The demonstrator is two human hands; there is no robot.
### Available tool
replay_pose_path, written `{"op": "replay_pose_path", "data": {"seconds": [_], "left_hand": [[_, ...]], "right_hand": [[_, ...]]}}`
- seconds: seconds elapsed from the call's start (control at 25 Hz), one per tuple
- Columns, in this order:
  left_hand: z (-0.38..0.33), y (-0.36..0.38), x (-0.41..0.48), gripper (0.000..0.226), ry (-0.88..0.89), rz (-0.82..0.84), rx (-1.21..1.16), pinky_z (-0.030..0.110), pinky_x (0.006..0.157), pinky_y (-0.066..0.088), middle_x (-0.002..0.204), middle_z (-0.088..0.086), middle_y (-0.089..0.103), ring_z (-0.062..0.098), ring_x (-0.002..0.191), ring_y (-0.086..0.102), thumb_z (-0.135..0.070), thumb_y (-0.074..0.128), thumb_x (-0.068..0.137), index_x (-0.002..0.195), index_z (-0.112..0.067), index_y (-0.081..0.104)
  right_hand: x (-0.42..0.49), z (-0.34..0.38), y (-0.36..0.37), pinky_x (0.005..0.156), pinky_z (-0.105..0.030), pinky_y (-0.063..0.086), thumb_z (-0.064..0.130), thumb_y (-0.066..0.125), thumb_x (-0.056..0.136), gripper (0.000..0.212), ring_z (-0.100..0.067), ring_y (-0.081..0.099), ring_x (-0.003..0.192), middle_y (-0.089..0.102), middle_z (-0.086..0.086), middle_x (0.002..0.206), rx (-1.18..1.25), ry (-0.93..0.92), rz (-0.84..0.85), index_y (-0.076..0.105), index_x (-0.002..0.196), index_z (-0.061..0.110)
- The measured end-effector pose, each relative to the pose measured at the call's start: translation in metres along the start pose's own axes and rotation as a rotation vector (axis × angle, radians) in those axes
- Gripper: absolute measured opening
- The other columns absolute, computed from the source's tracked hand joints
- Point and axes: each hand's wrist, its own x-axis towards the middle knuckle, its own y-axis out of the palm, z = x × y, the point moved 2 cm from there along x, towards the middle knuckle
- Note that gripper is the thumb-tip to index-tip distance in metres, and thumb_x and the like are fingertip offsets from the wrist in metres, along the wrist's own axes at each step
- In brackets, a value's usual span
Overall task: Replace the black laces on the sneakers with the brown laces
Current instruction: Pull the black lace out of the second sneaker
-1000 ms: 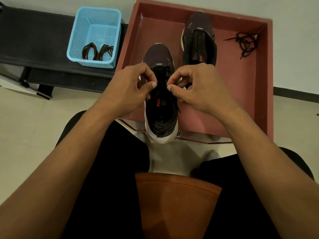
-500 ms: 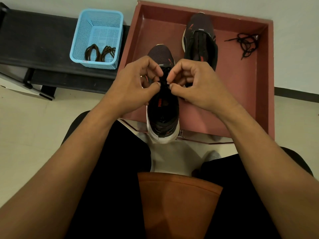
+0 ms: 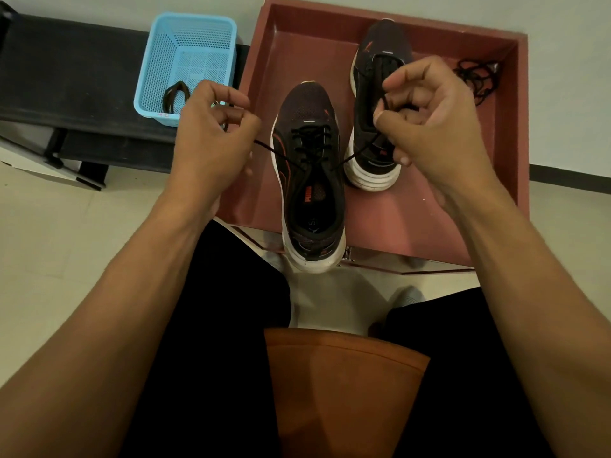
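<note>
The left hand [image 3: 211,140] and right hand [image 3: 429,120] each keep a pinching grip on one end of the black lace [image 3: 310,150], stretched sideways from the near sneaker [image 3: 310,200] in the red tray [image 3: 429,219]. The brown laces [image 3: 173,97] lie in the blue basket [image 3: 185,54], far left.

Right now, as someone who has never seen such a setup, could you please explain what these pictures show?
There is no machine here: a person works with two bare hands, filmed by one camera on their head, looking forward and down. All three pictures share that view. In a reddish tray stand a near sneaker and a far sneaker, the latter partly hidden behind the right hand. That hand and the left hand each pinch one end of the black lace threaded through the near sneaker, drawn out sideways. A loose black lace lies in the tray's far right corner. To the left, a blue basket on a black bench holds the brown laces.
</note>
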Motion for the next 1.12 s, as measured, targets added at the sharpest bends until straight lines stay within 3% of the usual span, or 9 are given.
{"op": "replay_pose_path", "data": {"seconds": [0.12,0.2,0.28,0.4,0.52,0.68,0.88,1.04,1.12], "left_hand": [[0.010,-0.007,0.005,0.029,0.018,-0.047,0.122,0.036,0.054,0.059,0.105,-0.004,0.073,0.012,0.055,0.063,-0.017,0.071,0.091,0.117,-0.018,0.057],[0.017,-0.012,0.009,0.033,0.088,-0.098,0.251,0.043,0.073,0.064,0.120,-0.008,0.066,0.009,0.082,0.072,-0.034,0.076,0.085,0.115,-0.029,0.063],[0.018,-0.016,0.010,0.032,0.162,-0.165,0.359,0.037,0.094,0.060,0.135,-0.004,0.050,0.000,0.112,0.062,-0.039,0.078,0.083,0.112,-0.035,0.066],[0.013,-0.010,0.008,0.028,0.236,-0.119,0.496,0.022,0.106,0.045,0.141,0.002,0.048,0.010,0.132,0.049,-0.039,0.077,0.085,0.113,-0.036,0.073],[0.004,0.007,0.000,0.019,0.361,0.102,0.556,0.015,0.093,0.042,0.124,-0.005,0.062,0.002,0.118,0.055,-0.040,0.074,0.089,0.107,-0.038,0.078],[0.003,0.028,-0.009,0.025,0.449,0.347,0.616,0.036,0.094,0.049,0.112,-0.005,0.060,0.016,0.110,0.059,-0.050,0.073,0.082,0.104,-0.040,0.077],[0.004,0.036,-0.012,0.029,0.460,0.337,0.689,0.040,0.091,0.050,0.107,-0.010,0.056,0.019,0.107,0.058,-0.044,0.083,0.078,0.103,-0.037,0.072],[0.004,0.034,-0.012,0.028,0.446,0.320,0.692,0.034,0.087,0.049,0.106,-0.010,0.061,0.013,0.096,0.058,-0.040,0.085,0.078,0.102,-0.034,0.073],[0.004,0.035,-0.013,0.026,0.439,0.308,0.705,0.031,0.083,0.049,0.104,-0.011,0.059,0.009,0.090,0.057,-0.040,0.085,0.080,0.104,-0.034,0.075]], "right_hand": [[0.002,-0.007,-0.008,0.056,-0.026,0.051,0.019,0.075,0.089,0.028,-0.020,0.059,0.061,0.072,0.003,0.105,-0.191,0.000,-0.091,0.062,0.114,0.019],[0.002,-0.011,-0.010,0.064,-0.031,0.058,0.028,0.077,0.087,0.031,-0.010,0.061,0.059,0.069,0.009,0.114,-0.283,-0.010,-0.146,0.064,0.115,0.022],[0.002,-0.011,-0.011,0.072,-0.036,0.062,0.032,0.076,0.086,0.031,-0.006,0.063,0.059,0.067,0.009,0.120,-0.328,-0.049,-0.189,0.066,0.114,0.022],[-0.002,-0.001,-0.006,0.068,-0.032,0.060,0.033,0.075,0.088,0.022,-0.013,0.065,0.059,0.071,0.008,0.110,-0.356,-0.116,-0.180,0.070,0.107,0.022],[-0.011,0.008,0.009,0.056,-0.024,0.052,0.037,0.076,0.091,0.015,-0.013,0.064,0.056,0.073,0.011,0.080,-0.392,-0.164,-0.039,0.076,0.090,0.022],[-0.020,0.005,0.023,0.059,-0.009,0.046,0.047,0.081,0.087,0.023,0.002,0.066,0.061,0.070,0.013,0.069,-0.560,-0.117,0.226,0.079,0.084,0.024],[-0.028,-0.007,0.034,0.068,-0.019,0.057,0.058,0.082,0.082,0.031,0.001,0.069,0.066,0.071,0.014,0.070,-0.711,-0.055,0.212,0.080,0.085,0.026],[-0.031,-0.010,0.034,0.062,-0.005,0.046,0.041,0.079,0.089,0.016,0.006,0.068,0.071,0.073,0.016,0.074,-0.578,0.062,0.200,0.083,0.088,0.026],[-0.031,-0.014,0.030,0.054,-0.004,0.041,0.033,0.078,0.093,0.011,0.008,0.063,0.059,0.069,0.019,0.063,-0.432,0.194,0.222,0.084,0.089,0.024]]}}
